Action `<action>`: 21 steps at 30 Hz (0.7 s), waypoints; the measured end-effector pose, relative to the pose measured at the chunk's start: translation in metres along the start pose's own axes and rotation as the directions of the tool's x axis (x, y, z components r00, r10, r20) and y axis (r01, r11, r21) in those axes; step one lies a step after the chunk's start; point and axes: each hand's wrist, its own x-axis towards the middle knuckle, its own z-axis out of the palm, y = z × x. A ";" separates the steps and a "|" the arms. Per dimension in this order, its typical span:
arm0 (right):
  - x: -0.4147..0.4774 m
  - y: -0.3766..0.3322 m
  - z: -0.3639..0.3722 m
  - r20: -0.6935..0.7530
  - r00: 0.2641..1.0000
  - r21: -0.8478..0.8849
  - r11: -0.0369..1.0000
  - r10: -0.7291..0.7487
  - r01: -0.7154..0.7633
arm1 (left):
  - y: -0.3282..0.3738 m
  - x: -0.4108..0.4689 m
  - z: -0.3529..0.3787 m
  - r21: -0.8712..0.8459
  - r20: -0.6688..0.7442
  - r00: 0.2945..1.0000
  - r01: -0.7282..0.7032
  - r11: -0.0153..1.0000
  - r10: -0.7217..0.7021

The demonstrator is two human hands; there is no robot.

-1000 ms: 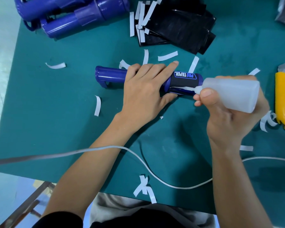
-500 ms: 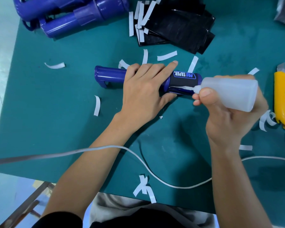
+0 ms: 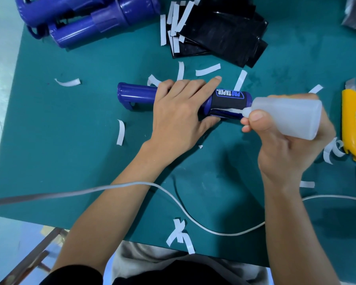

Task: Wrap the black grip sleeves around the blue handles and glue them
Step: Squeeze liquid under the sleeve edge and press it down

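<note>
I see the blue handle (image 3: 136, 94) lying on its side near the middle of the surface (image 3: 70, 161), with the black grip sleeve (image 3: 226, 100) wrapped round its right end. The left hand (image 3: 179, 112) lies over the handle and presses it down, fingers straight and close together, thumb against the near side. The right hand (image 3: 286, 145) grips a glue bottle (image 3: 286, 118) — its nozzle touches the sleeve's seam. Spare blue handles (image 3: 95, 25) sit at the far left corner — loose black sleeves (image 3: 224, 31) by the far edge.
</note>
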 end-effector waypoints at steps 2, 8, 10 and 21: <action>0.001 0.001 0.000 -0.001 1.000 0.015 1.000 0.002 -0.002 | 0.000 0.000 0.000 0.000 0.000 1.000 0.000 1.000 0.000; 0.001 0.003 0.000 0.019 1.000 0.042 0.999 0.003 -0.003 | 0.000 0.000 -0.001 0.005 0.004 1.000 0.002 1.000 -0.002; 0.001 0.002 0.000 0.019 1.000 0.049 0.999 0.006 -0.007 | 0.000 0.000 -0.001 0.006 0.008 1.000 0.002 1.000 -0.002; 0.003 0.007 -0.007 0.008 1.000 0.052 0.999 0.004 -0.004 | 0.002 0.001 -0.003 0.003 0.017 1.000 0.005 1.000 -0.005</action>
